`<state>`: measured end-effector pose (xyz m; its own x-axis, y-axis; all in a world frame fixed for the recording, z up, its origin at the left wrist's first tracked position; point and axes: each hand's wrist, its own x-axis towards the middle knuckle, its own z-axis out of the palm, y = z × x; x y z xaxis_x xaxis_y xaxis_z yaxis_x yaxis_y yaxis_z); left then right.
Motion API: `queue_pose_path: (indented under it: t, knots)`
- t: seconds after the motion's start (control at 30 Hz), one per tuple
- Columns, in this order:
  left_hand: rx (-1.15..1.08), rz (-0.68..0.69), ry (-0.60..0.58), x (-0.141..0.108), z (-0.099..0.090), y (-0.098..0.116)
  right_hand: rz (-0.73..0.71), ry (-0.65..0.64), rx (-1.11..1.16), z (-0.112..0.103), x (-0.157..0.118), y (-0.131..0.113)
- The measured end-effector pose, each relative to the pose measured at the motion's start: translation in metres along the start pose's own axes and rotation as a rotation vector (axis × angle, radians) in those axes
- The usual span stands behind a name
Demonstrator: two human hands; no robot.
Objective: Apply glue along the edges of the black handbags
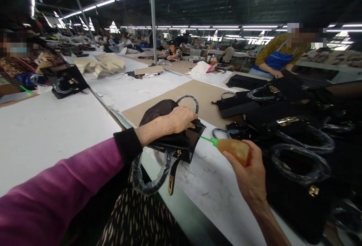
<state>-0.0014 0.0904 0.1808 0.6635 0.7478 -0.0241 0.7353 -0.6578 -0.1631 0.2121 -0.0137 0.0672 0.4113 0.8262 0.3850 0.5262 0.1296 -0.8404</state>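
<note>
Bag (pixel 185 146): handles (pixel 148 189) on, side (pixel 192 136) gapes.
My L hand (pixel 181 119) pinches it; R hand (pixel 254 174) wraps btl (pixel 233 149), tip at side.

Dressed in a purple sleeve (pixel 70 178), shaded darker in places, down to a wide black cuff (pixel 128 145) — bare at the left hand (pixel 181 119) beyond the cuff. Bare at the right hand (pixel 250 172), right of the cuff — clad below it in dark cloth (pixel 135 219) with pale, elongated drops.
</note>
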Motion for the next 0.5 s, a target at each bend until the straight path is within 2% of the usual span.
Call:
queue_pose_path:
  t: [0.23,0.5]
  knots:
    - [-0.003,0.025,0.005,-0.006,0.000,0.003,0.103,-0.082,-0.027,0.015,-0.006,0.019]
    - [0.010,0.012,0.065,-0.021,0.009,0.011,0.131,-0.118,-0.017,0.022,-0.008,0.030]
